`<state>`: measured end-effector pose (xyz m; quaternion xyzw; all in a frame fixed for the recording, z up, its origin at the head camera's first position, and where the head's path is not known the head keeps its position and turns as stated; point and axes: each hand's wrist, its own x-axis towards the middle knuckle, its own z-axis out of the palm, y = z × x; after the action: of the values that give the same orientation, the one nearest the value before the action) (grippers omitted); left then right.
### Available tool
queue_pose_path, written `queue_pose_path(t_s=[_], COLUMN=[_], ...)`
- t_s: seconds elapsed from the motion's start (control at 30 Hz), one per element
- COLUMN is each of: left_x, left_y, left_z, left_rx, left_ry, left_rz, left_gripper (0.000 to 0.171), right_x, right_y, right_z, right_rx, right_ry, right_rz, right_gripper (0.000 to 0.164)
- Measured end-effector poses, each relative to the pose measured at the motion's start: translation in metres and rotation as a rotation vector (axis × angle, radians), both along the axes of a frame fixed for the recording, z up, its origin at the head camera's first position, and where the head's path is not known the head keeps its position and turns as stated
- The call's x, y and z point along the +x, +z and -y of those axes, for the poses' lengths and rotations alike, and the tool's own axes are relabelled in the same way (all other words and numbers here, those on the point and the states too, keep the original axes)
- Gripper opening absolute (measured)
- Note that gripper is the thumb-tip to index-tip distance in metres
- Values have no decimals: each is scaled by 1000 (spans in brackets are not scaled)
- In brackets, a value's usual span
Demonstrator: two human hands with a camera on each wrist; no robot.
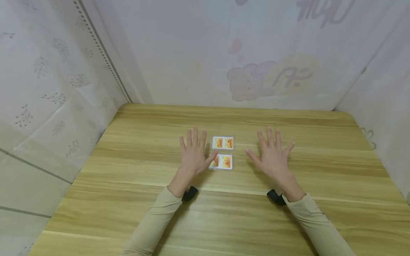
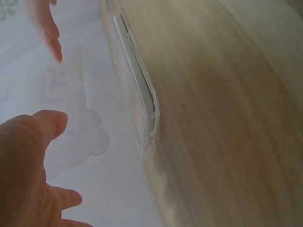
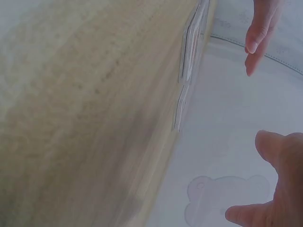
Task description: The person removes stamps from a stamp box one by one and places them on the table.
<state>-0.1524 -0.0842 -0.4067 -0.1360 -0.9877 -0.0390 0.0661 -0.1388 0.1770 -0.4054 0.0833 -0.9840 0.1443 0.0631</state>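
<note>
Two small rectangular card packs lie one behind the other mid-table, white-faced with paired orange and yellow pictures and clear edges. Beside the far pack (image 1: 222, 143), my left hand (image 1: 193, 155) has its fingers spread, its thumb overlapping the near pack (image 1: 226, 162) in the head view. My right hand (image 1: 273, 156) is spread to the right of both, apart from them. Neither hand holds anything. Seen from the left wrist, a pack (image 2: 137, 75) shows its layered, transparent side below the raised thumb (image 2: 52, 122). In the right wrist view both hands hover above the tabletop.
The wood-grain table (image 1: 128, 149) has rounded back corners. Pale printed curtains (image 1: 176, 53) hang behind it and along both sides, the back one with a pink bear design. Each wrist wears a black band mount (image 1: 276, 197) close over the table.
</note>
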Motion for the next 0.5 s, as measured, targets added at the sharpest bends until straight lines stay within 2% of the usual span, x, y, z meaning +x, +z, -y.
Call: queue_pose_path(t_s=[0.3, 0.5], left_x=[0, 2], left_y=[-3, -3], left_z=[3, 8], left_rx=[4, 149], left_ry=[-41, -128], left_rz=[24, 58], left_gripper=[88, 89], right_x=[1, 1], right_y=[1, -1], right_z=[4, 8], right_rx=[-23, -54], right_ry=[26, 63], right_rz=[-9, -24], right_gripper=[80, 79])
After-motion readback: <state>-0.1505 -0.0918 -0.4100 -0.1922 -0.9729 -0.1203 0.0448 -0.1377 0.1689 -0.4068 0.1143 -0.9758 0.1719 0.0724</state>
